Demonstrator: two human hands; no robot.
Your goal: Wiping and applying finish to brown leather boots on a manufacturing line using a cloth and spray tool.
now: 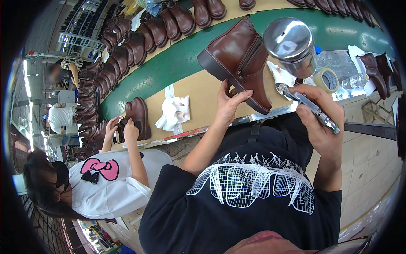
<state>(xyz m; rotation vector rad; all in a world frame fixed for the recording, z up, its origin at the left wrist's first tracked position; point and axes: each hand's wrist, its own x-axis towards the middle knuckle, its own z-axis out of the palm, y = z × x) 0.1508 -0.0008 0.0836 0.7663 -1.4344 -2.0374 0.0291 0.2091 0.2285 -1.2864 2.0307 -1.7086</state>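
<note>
Two hands are busy here: the left hand [228,103] grips a brown ankle boot [241,57] by its sole edge, tilted above the desk [198,91], while the right hand [323,116] is closed around a spray gun [306,103] with a steel cup [292,44]. Best to keep the boot steady and the nozzle close beside the leather — even passes. Open room is slim: a tape roll [327,79] sits near, a co-worker's hand [131,129] leftward.
</note>
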